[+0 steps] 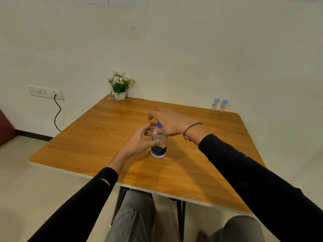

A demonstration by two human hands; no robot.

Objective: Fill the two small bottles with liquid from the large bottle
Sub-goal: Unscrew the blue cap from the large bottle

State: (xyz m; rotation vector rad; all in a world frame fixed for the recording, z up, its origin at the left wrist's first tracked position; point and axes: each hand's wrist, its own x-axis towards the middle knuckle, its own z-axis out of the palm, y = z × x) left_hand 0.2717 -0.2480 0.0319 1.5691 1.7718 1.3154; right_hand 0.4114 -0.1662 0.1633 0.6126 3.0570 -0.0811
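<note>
The large clear bottle with a dark blue label stands upright in the middle of the wooden table. My left hand wraps around its body from the left. My right hand covers its top, fingers closed on the blue cap. Two small clear bottles with light blue caps stand side by side at the far right corner, one just left of the other, well away from both hands.
A small white pot of white flowers stands at the table's far left corner. A wall socket with a black cable is on the left wall. My knees show under the near table edge.
</note>
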